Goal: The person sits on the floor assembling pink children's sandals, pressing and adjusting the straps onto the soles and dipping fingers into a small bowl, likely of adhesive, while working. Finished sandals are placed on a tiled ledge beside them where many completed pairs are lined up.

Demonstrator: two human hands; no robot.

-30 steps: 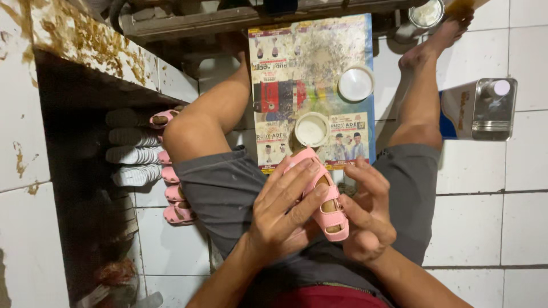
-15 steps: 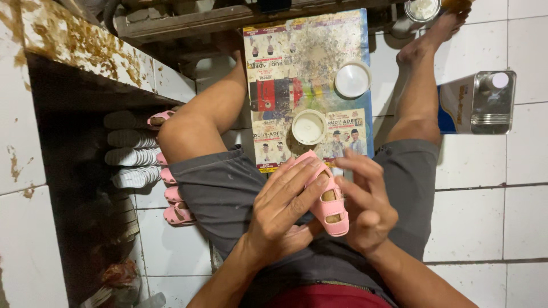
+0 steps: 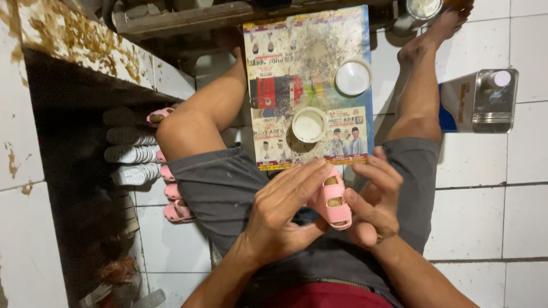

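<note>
A small pink sandal (image 3: 332,201) sits between both hands above my lap. My left hand (image 3: 282,214) wraps it from the left, fingers stretched across its upper side and thumb under its lower end. My right hand (image 3: 374,199) grips its right edge with bent fingers. I am seated in grey shorts, knees apart, bare feet on white floor tiles. Just beyond the sandal lies a stained printed poster (image 3: 308,63) on the floor, bearing a small white tub (image 3: 309,125) and a round white lid (image 3: 353,77).
A row of pink sandals (image 3: 171,194) and pale soles (image 3: 128,154) lies left of my thigh beside a dark recess under a stained tiled ledge (image 3: 74,45). A rectangular metal can (image 3: 478,101) lies at right. A round tin (image 3: 421,8) stands at the top.
The sandal has turned slightly in my hands, and my left fingers now reach further across its top. My right fingers have curled closer to its edge.
</note>
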